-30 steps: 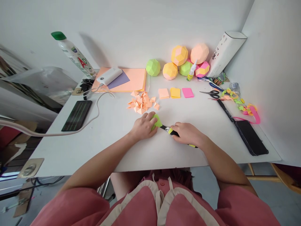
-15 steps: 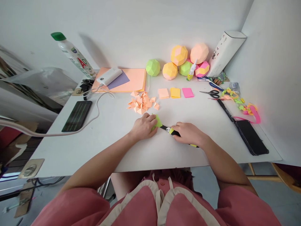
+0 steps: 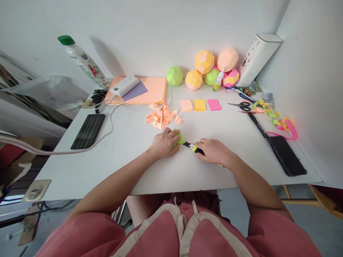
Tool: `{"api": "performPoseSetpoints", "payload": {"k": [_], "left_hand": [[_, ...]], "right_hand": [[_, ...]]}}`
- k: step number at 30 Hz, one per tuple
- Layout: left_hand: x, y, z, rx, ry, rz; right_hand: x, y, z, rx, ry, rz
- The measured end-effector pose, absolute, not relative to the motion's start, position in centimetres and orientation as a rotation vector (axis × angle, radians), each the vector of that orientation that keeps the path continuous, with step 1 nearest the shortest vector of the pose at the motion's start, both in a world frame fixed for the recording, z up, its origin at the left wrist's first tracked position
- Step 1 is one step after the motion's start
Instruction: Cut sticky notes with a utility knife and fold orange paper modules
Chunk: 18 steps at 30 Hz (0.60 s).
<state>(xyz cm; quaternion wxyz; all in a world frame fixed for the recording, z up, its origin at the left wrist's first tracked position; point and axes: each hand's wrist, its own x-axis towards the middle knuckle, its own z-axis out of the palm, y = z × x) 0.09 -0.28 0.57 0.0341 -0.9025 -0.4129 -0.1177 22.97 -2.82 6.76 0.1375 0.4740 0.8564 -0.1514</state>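
Note:
Near the front middle of the white table, my left hand [image 3: 166, 143] is closed on a piece of green paper [image 3: 181, 137], part of it hidden under the fingers. My right hand [image 3: 214, 151] grips a black and yellow utility knife [image 3: 198, 150] from the right. The knife's dark blade points left and meets the green paper, its tip covered by the paper or my fingers. Just beyond my left hand lies a pile of folded peach paper pieces [image 3: 160, 117]. Stacks of peach [image 3: 187, 105], yellow [image 3: 199, 105] and pink [image 3: 214, 104] square paper lie farther back.
Several paper balls [image 3: 194, 79] and a glue bottle [image 3: 218, 80] stand by the wall. Scissors [image 3: 243, 106], paper scraps [image 3: 276, 116] and a black case [image 3: 286, 155] lie at right. A phone [image 3: 88, 131], cable [image 3: 111, 125], power bank [image 3: 124, 86] and spray bottle [image 3: 87, 66] are at left.
Both hands, the green paper and the knife stay almost where they were. The view has shifted very slightly.

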Motion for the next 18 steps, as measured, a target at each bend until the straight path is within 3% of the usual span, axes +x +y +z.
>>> {"api": "performPoseSetpoints", "payload": {"k": [18], "left_hand": [[0.13, -0.19, 0.47, -2.774, -1.257, -0.354]], "right_hand": [[22.81, -2.73, 6.83, 1.405, 2.441, -0.448]]}}
